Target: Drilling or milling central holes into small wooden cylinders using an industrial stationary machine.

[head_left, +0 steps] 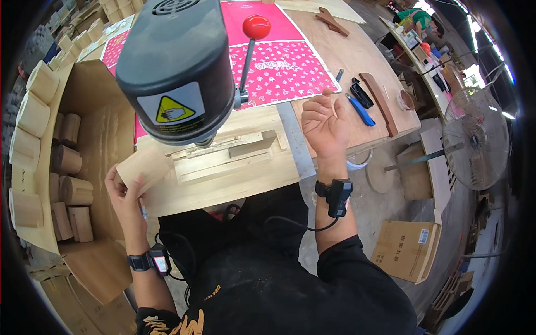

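Taking the black drill-press-style machine head [173, 72] as landmark, the left hand [125, 192] is on its left and nearer the person, gripping a pale, rounded wooden block [146, 164] by its left and near sides. The thumb lies along the near edge and the fingers curl round the outer edge, a hold that probably keeps the fingertips out from beneath the chuck [205, 140]. The block sits directly against this hand, to its upper right, over the left end of the wooden jig board [195, 198] under the machine head; whether it rests there or hangs just above, I cannot tell. Raised wooden strips [254, 145] on the board, just right of and below the head, seem set to locate a workpiece.

The right hand [326, 125] is well to the right of the head, palm turned up, fingers loosely half-curled and empty, apart from the red-knobbed lever [257, 27] on the head's right flank. Left of the head, a cardboard carton [106, 111] holds similar stacked blocks [75, 191], presumably kept there for easy reach by the left hand.
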Motion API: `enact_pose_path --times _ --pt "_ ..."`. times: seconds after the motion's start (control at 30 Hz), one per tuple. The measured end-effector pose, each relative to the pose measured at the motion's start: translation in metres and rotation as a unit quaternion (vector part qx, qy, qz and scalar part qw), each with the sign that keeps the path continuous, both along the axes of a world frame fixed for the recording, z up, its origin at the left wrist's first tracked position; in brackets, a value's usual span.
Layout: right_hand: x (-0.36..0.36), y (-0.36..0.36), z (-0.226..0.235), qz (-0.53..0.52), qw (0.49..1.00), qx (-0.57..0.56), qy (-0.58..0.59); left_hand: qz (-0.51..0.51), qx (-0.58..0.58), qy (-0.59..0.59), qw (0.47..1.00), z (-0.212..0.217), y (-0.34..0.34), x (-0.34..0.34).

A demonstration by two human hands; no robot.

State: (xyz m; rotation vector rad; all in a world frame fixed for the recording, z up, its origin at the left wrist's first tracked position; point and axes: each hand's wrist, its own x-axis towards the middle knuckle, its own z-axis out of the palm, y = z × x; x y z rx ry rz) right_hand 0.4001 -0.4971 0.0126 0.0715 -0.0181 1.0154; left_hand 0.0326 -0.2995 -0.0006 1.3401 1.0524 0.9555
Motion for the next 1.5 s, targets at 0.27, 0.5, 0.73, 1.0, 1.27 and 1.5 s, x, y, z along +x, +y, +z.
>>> enact_pose_path --times 0.27,0.5,0.73,1.0,1.27,1.5 --pt "-0.003 0.003 0.002 0.028 0.999 0.041 0.009 0.103 -0.145 -0.123 0.976 0.000 0.027 0.005" --pt "-0.018 -0.005 0.004 -0.036 0.916 -0.260 -0.303 0.131 -0.037 -0.046 0.990 0.019 0.029 0.024" --pt "-0.045 -0.001 0.002 -0.107 0.587 -0.532 -0.601 -0.090 0.024 -0.004 0.996 0.022 0.034 -0.007" --pt "-0.056 0.000 -0.005 -0.037 0.532 -0.443 -0.721 -0.269 -0.021 -0.004 0.963 0.010 0.022 -0.005" --pt "-0.058 0.005 -0.005 -0.034 0.541 -0.445 -0.713 -0.289 0.142 0.041 0.946 0.005 0.018 0.001" --pt "-0.059 0.008 -0.006 -0.051 0.452 -0.429 -0.780 -0.273 0.226 0.129 0.926 -0.011 -0.012 0.051"
